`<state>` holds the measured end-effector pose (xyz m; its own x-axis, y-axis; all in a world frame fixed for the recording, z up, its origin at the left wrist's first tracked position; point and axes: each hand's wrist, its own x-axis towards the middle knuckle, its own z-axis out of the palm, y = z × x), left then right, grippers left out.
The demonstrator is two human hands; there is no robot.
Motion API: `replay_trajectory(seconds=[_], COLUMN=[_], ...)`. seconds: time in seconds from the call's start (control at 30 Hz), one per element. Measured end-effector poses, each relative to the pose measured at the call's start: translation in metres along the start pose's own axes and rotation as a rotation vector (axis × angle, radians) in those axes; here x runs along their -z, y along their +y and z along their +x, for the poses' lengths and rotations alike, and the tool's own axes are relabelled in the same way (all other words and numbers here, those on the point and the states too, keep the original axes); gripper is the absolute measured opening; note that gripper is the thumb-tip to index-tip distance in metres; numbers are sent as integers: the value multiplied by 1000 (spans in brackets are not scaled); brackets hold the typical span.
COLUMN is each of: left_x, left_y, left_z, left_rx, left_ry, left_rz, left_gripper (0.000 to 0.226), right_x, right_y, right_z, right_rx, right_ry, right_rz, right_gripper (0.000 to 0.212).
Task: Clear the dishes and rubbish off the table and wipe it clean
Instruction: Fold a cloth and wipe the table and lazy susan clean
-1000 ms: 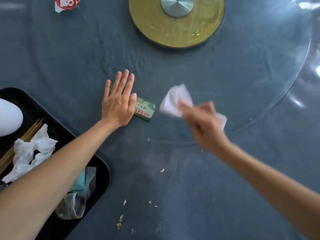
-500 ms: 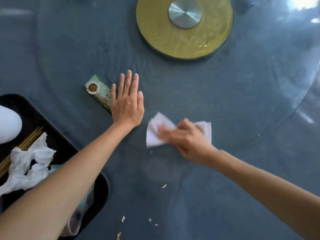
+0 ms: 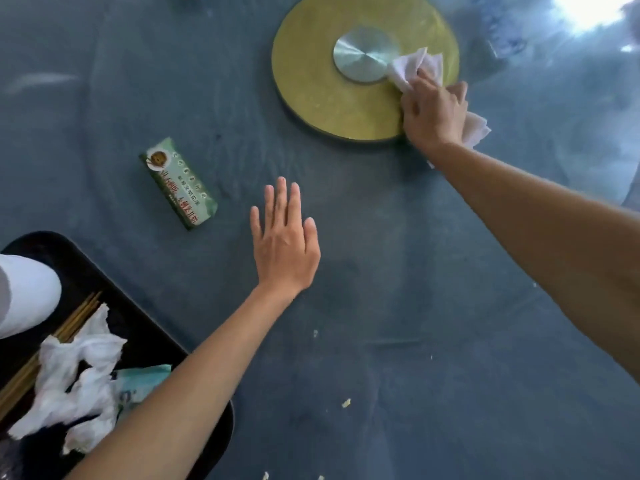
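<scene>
My right hand (image 3: 433, 114) grips a white cloth (image 3: 415, 69) and presses it on the glass over the gold turntable base (image 3: 311, 81), beside its silver hub (image 3: 363, 58). Flat on the glass turntable lies my left hand (image 3: 282, 244), fingers straight. A green packet (image 3: 178, 183) lies on the glass to the left of that hand, apart from it. Small crumbs (image 3: 346, 403) dot the grey-blue tablecloth (image 3: 450, 393) near me.
A black tray (image 3: 114, 306) at the lower left holds a white dish (image 3: 24, 292), wooden chopsticks (image 3: 76, 315), crumpled white tissues (image 3: 76, 375) and a teal wrapper (image 3: 142, 379). My left forearm crosses over the tray's near corner. Bright glare sits at the top right.
My right hand has carried the cloth from the near glass up to the gold base by the hub. The green packet has swung further left, away from my flat left hand.
</scene>
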<state>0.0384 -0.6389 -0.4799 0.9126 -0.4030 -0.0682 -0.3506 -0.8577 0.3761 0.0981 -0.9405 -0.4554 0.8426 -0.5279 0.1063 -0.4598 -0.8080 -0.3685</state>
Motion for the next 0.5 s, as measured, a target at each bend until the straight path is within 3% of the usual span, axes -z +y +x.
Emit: replay_trajectory(seconds=[0.13,0.23,0.3,0.37,0.5], left_x=[0,9,13,17,25], left_y=[-21,-40,-50,-58,-55], left_z=[10,20,28,34,36], left_rx=[-20,-101,-114,-118,-23], left_ry=[60,49,54,52,26], left_rz=[39,32,43,70,51], left_gripper=[61,59,57,56,55], right_x=[-22,10,34,43,36], right_y=[-36,-31,-9,19,49], right_z=[-100,-229,-269,-247,-96], right_rx=[590,887,1071,1095,714], right_ry=[-230,-496,-625,-539,-79], right_rz=[111,231,260,292,90], right_gripper=[42,46,42,37,29])
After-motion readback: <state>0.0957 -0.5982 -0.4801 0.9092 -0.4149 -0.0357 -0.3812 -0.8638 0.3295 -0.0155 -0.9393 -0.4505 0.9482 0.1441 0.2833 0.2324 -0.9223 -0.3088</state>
